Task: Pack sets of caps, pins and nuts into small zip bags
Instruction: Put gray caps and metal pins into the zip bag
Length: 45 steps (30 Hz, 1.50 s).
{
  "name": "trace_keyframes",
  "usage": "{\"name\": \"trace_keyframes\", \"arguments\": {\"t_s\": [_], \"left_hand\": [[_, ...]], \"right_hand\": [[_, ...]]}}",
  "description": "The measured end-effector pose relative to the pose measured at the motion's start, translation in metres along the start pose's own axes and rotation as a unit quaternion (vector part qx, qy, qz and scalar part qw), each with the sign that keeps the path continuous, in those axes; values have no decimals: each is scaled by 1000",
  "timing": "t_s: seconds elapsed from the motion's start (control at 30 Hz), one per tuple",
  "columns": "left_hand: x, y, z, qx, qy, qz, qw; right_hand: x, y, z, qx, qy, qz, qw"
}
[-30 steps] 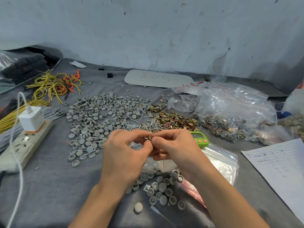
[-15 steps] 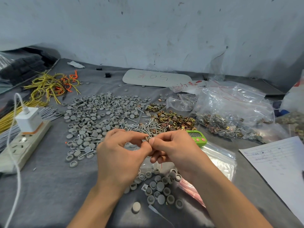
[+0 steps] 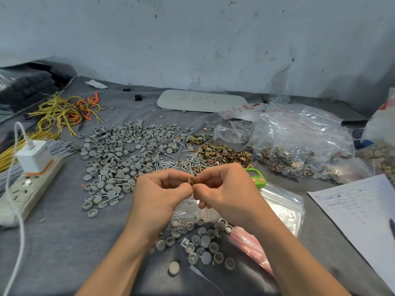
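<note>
Head cam: the only view; looks down at both hands over a grey cloth table.
L hand: thumb + forefinger tips pinch a small brass nut; other fingers curled in.
R hand: pinches the same nut from the other side, tips touching L's.
Nut: held up off the table, mid-frame, just in front of the pins.
Cap pile: grey round caps, spread wide, left of centre.
Near caps: smaller group under the wrists, some face up, some hollow side up.
Pins: silver heap between cap pile and nut pile.
Nut pile: brass/copper, right of the pins.
Zip bag: clear, flat, beside R hand.
Bag stack: pink-edged, partly under R forearm.
Big bag: clear w/ red lines, mixed parts inside, far right.
Board: white, by the wall; red handwriting, upside down from here, "50" + a mark I can't read.
Timer: green, behind R hand; digits blurred.
Paper: ruled form, right edge; text too small to read.
Power strip: left edge, white charger plugged in.
Wires: yellow + orange tangle, far left.
</note>
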<state>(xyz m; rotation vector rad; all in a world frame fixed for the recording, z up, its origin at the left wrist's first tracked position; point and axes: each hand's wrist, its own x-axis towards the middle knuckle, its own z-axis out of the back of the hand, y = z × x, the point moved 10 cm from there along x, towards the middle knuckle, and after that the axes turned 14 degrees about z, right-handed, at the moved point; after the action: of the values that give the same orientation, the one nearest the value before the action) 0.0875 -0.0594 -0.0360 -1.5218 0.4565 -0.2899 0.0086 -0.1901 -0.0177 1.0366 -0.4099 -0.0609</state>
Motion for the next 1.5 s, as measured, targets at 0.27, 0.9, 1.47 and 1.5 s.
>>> {"name": "trace_keyframes", "arguments": {"t_s": [0.27,0.9,1.47,1.5], "left_hand": [[-3,-8,-4,142,41,-51,988],[5,26,3,-119,20,126,985],[5,0,-2,48,20,6,999],[5,2,-2,56,14,7,998]], "right_hand": [[-3,-10,3,-22,9,-32,999],[-2,-15,-20,97,-72,-53,991],[-2,-17,0,47,-41,-47,997],[-1,-19,3,44,-53,-51,996]]}}
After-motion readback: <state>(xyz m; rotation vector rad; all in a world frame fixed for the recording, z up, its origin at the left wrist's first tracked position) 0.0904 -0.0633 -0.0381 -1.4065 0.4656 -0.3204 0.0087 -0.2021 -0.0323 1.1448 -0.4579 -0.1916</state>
